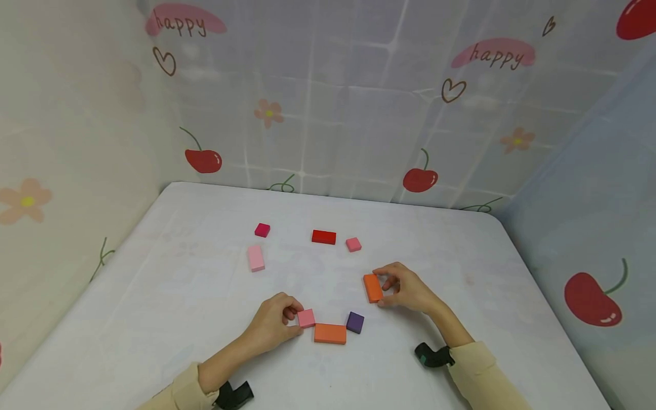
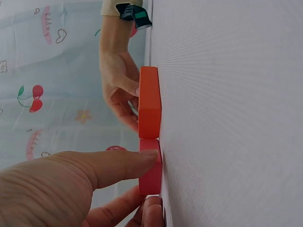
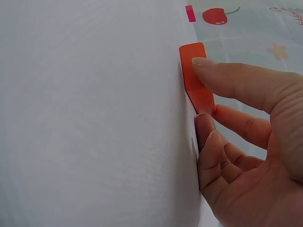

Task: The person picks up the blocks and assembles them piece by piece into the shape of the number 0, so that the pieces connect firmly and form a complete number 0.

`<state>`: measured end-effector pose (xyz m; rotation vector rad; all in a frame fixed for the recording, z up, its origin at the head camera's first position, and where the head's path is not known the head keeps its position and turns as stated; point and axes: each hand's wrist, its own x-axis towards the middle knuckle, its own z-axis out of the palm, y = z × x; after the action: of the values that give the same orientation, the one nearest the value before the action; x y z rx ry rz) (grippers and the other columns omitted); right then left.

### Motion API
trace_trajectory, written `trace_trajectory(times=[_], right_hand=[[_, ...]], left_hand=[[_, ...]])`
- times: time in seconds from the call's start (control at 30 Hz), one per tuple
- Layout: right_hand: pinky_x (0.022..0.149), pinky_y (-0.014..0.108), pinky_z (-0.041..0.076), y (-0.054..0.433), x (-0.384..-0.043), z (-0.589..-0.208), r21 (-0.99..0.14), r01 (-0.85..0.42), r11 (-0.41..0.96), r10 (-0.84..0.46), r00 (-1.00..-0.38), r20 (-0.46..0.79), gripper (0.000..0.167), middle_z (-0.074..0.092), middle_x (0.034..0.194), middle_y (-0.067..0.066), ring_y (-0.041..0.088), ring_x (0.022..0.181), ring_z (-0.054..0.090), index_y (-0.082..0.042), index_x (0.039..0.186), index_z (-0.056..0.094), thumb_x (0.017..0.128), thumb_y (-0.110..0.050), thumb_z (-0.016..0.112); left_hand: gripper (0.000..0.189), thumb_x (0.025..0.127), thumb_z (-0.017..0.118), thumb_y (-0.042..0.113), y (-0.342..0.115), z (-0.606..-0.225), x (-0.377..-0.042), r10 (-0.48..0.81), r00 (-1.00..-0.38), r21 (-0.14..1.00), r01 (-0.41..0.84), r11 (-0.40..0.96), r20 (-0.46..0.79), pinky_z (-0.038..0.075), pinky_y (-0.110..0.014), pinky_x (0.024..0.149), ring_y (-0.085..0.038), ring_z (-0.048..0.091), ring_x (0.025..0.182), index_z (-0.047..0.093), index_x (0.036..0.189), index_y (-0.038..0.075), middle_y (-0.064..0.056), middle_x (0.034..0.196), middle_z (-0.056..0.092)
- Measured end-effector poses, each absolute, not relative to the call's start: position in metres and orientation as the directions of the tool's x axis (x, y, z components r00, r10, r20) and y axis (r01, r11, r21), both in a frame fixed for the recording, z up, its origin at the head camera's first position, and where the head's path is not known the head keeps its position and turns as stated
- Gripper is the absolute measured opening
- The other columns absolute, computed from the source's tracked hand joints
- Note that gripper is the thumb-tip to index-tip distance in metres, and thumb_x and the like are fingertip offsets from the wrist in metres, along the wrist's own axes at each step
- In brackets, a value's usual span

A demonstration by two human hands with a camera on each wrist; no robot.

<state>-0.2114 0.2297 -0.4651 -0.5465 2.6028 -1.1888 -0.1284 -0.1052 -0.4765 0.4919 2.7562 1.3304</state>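
In the head view my left hand (image 1: 271, 323) pinches a pink square block (image 1: 306, 318) between thumb and fingers. That block sits at the upper left corner of an orange rectangular block (image 1: 330, 333) on the table; the left wrist view shows the pink block (image 2: 150, 175) end to end with the orange one (image 2: 149, 101). Farther right, my right hand (image 1: 407, 289) grips a second orange block (image 1: 373, 288) by its two ends, thumb at the near end. A dark purple block (image 1: 355, 322) lies between this hand and the first orange block.
Toward the back of the white table (image 1: 435, 245) lie a red rectangular block (image 1: 324, 237), a small pink block (image 1: 353, 244), a crimson block (image 1: 262, 230) and a light pink rectangular block (image 1: 256, 258). A printed curtain (image 1: 348, 131) hangs behind the table.
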Motion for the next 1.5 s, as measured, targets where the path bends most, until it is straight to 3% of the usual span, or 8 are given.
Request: trace_trajectory(times=[0.33,0.77,1.17,1.5], right_hand=[[0.067,0.022,0.047,0.229,-0.211,-0.468,-0.74,-0.238,0.63,-0.395,-0.918,-0.042,0.061,0.06,0.112,0.009,0.018,0.089,0.057,-0.006,0.126,0.061,0.071,-0.012,0.086],[0.069,0.024,0.051,0.221,-0.205,-0.461,-0.783,-0.182,0.594,-0.362,-0.93,-0.059,0.064,0.062,0.12,0.014,0.02,0.089,0.064,-0.003,0.128,0.058,0.071,-0.009,0.086],[0.065,0.022,0.051,0.202,-0.199,-0.461,-0.781,-0.166,0.602,-0.357,-0.931,-0.078,0.062,0.064,0.101,0.007,0.015,0.081,0.06,-0.005,0.127,0.058,0.071,-0.01,0.086],[0.067,0.021,0.053,0.195,-0.195,-0.464,-0.789,-0.216,0.576,-0.409,-0.911,-0.05,0.061,0.061,0.117,0.014,0.015,0.08,0.062,-0.001,0.127,0.057,0.073,-0.009,0.085]], left_hand=[[0.029,0.071,0.085,0.005,-0.106,-0.476,-0.128,0.303,-0.947,0.771,0.269,0.577,0.104,0.046,-0.019,0.065,-0.011,0.052,0.076,0.068,0.095,0.007,0.001,0.085,0.058],[0.029,0.071,0.084,0.005,-0.105,-0.476,-0.129,0.298,-0.95,0.775,0.257,0.577,0.094,0.047,-0.019,0.066,-0.011,0.052,0.076,0.068,0.095,0.007,0.001,0.086,0.058],[0.029,0.071,0.084,0.005,-0.106,-0.477,-0.128,0.296,-0.95,0.772,0.261,0.579,0.1,0.046,-0.019,0.065,-0.009,0.05,0.075,0.068,0.094,0.008,0.002,0.084,0.057],[0.029,0.071,0.084,0.004,-0.105,-0.476,-0.128,0.298,-0.949,0.772,0.262,0.58,0.098,0.046,-0.019,0.065,-0.01,0.051,0.075,0.068,0.095,0.008,0.001,0.085,0.057]])
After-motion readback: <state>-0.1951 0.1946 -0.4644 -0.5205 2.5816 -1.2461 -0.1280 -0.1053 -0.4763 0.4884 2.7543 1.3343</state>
